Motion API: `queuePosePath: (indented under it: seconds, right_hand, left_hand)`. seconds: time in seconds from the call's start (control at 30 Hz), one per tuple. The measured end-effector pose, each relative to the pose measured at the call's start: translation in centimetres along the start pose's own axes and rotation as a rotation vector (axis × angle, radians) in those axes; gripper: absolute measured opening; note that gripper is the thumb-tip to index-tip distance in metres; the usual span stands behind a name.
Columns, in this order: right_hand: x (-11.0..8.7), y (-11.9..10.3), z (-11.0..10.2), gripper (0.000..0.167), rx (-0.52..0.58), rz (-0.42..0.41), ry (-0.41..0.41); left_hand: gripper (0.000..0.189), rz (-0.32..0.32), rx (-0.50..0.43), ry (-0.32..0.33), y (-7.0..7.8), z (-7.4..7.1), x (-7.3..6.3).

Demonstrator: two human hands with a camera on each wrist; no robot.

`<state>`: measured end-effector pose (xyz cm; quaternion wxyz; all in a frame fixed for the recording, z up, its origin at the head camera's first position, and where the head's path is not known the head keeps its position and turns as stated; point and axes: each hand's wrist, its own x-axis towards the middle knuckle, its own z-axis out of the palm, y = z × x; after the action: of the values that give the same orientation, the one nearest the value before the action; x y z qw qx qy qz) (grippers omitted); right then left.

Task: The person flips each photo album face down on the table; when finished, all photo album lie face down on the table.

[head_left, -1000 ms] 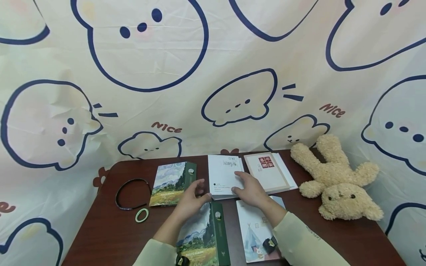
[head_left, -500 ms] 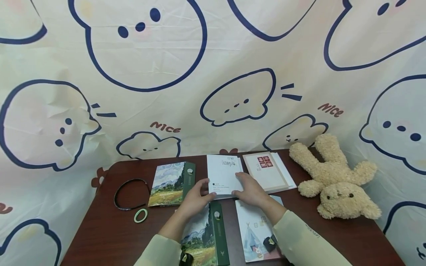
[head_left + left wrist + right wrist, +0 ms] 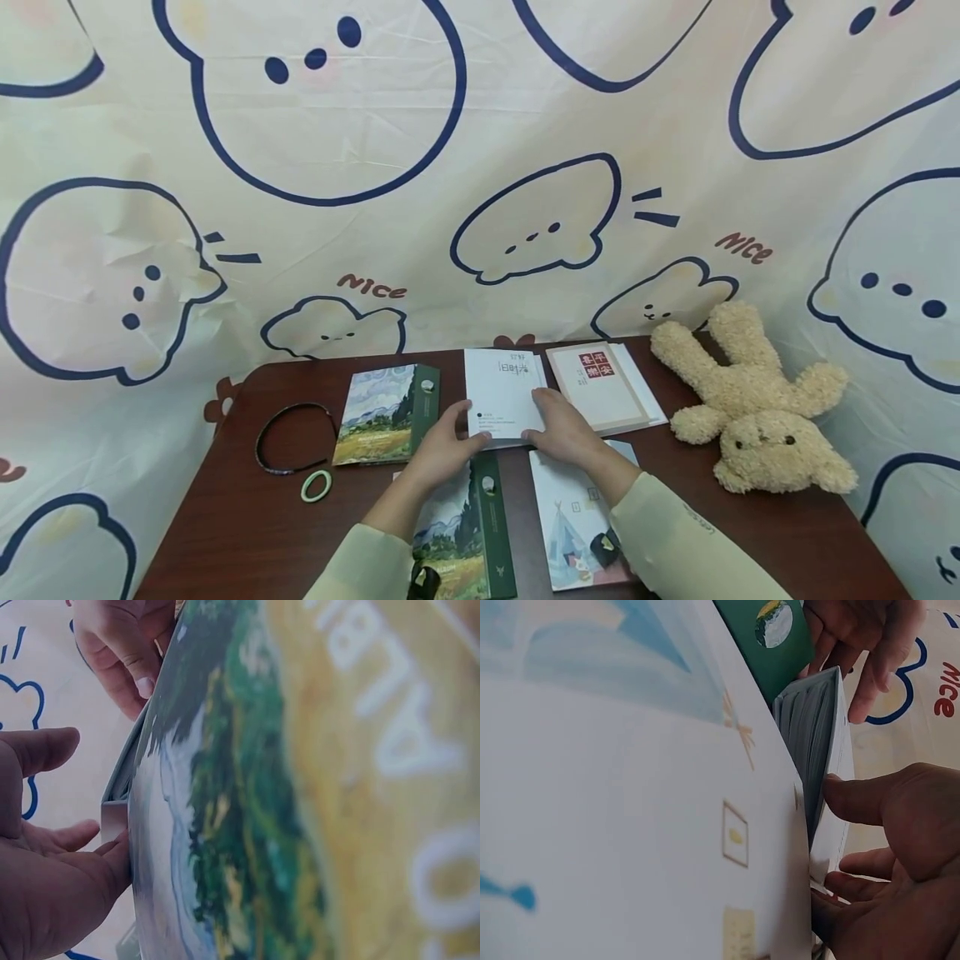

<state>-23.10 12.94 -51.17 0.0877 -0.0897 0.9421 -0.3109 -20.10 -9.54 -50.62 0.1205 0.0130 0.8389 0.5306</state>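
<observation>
A thick white book with dark characters on its cover lies at the middle back of the table. My left hand holds its near left corner, fingers along the side and thumb over the cover. At the near right, my right hand grips it with thumb on the cover and fingers at the side. The page edges show in the right wrist view. Below my left hand lies a green-spined photo album with a painted landscape. A booklet with a tent picture lies below my right forearm, partly hidden by it.
A second landscape album lies left of the white book. Further left are a dark headband and a pale green ring. Cream and white books lie to the right, beside a plush bear. A patterned curtain hangs behind.
My left hand has moved right and come against the white book's left side. My right hand has stayed at its right side, and the book looks unmoved on the table.
</observation>
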Motion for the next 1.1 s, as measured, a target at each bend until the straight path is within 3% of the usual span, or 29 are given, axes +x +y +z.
queuePosePath:
  seconds: [0.3,0.63,1.1]
  right_hand:
    - [0.2,-0.5,-0.1,0.082,-0.024,0.014,-0.021]
    - [0.5,-0.5,0.3,0.082,-0.038,0.005,-0.020]
    - [0.8,-1.9,1.4,0.079,-0.015,-0.072,-0.009]
  left_hand:
    - [0.079,0.019,-0.086,-0.012,0.1,-0.2,0.0]
    - [0.084,-0.031,-0.073,0.000,-0.1,-0.4,0.1]
    - [0.074,-0.043,-0.085,0.088,-0.9,-1.9,-0.3]
